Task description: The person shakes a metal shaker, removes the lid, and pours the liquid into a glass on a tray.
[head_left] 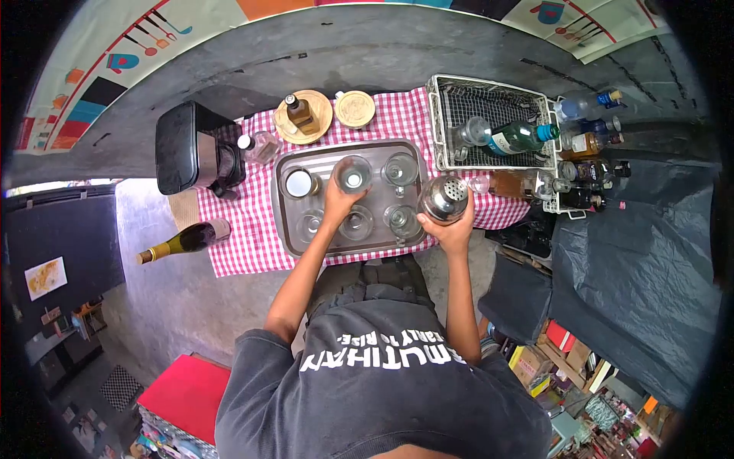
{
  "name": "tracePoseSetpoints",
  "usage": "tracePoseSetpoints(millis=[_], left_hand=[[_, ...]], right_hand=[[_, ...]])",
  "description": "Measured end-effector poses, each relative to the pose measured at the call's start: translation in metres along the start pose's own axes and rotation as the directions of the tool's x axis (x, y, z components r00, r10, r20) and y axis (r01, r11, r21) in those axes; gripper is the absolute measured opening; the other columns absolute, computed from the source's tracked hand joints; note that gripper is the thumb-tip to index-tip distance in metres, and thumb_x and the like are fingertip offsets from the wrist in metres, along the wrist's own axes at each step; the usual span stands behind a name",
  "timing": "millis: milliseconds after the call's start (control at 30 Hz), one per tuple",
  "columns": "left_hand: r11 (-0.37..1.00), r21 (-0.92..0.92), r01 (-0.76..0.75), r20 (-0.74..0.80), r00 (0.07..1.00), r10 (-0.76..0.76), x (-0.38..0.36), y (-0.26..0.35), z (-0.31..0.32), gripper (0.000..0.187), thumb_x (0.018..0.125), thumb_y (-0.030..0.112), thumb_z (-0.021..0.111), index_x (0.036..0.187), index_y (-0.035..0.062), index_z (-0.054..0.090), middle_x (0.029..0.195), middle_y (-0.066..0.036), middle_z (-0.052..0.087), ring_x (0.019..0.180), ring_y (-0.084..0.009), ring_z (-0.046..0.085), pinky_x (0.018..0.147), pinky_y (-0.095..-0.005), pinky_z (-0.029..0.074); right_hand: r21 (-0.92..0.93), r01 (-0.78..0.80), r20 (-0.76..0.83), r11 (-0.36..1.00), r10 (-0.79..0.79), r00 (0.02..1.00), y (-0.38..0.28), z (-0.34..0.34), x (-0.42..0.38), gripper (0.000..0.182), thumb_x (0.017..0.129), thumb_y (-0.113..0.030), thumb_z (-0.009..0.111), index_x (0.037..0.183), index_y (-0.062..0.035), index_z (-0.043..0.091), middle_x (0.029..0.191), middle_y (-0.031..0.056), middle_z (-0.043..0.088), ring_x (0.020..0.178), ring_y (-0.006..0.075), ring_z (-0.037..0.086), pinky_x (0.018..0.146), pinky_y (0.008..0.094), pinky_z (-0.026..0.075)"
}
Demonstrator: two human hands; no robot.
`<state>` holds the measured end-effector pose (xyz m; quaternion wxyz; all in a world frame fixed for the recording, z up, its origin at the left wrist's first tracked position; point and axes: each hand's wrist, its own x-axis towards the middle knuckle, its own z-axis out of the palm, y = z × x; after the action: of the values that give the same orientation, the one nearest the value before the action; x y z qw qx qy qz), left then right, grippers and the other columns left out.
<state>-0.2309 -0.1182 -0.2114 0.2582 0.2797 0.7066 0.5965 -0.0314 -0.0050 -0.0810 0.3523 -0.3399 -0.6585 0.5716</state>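
My left hand (342,202) is wrapped round a clear drinking glass (353,173) over the grey serving tray (281,229). At the tray's right edge my right hand (453,229) grips a steel cocktail shaker (442,205), its perforated strainer top showing. To the left of the held glass is a pale-lined cup (300,183). Two glass mugs, one far (399,170) and one near (401,219), occupy the tray's right side. Along its near side are two more glasses, one in the middle (356,222) and one at left (310,224), partly behind my left forearm.
A wire basket (436,122) holding a green bottle (520,138) stands at the right, with several bottles beside it. Behind the tray, a brown bottle (300,115) rests on a round wooden board (321,111). A black appliance (180,149) and a lying wine bottle (187,239) are at left.
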Motion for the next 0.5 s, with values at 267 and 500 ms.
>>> tracePoseSetpoints(millis=[267, 500], left_hand=[[0.995, -0.104, -0.008, -0.044, 0.999, 0.003, 0.002, 0.008, 0.005, 0.073, 0.066, 0.01, 0.084, 0.127, -0.0008, 0.047, 0.122, -0.012, 0.054, 0.118, -0.0215, 0.051, 0.101, -0.0324, 0.039], [0.989, -0.092, -0.117, -0.108, 0.988, 0.107, -0.006, 0.062, 0.001, 0.073, 0.063, 0.01, 0.084, 0.125, -0.0002, 0.048, 0.119, -0.011, 0.053, 0.113, -0.0224, 0.052, 0.099, -0.0337, 0.041]], right_hand=[[-0.005, 0.022, 0.036, 1.0, -0.022, 0.999, -0.004, -0.001, -0.003, 0.086, 0.058, -0.013, 0.088, 0.129, 0.0012, 0.042, 0.112, 0.0122, 0.06, 0.101, 0.0197, 0.062, 0.089, 0.0333, 0.052], [0.02, -0.017, 0.158, 1.0, 0.014, 0.987, -0.016, -0.007, -0.005, 0.093, 0.054, -0.017, 0.089, 0.131, 0.0043, 0.042, 0.112, 0.0133, 0.061, 0.104, 0.0209, 0.062, 0.093, 0.0337, 0.049]])
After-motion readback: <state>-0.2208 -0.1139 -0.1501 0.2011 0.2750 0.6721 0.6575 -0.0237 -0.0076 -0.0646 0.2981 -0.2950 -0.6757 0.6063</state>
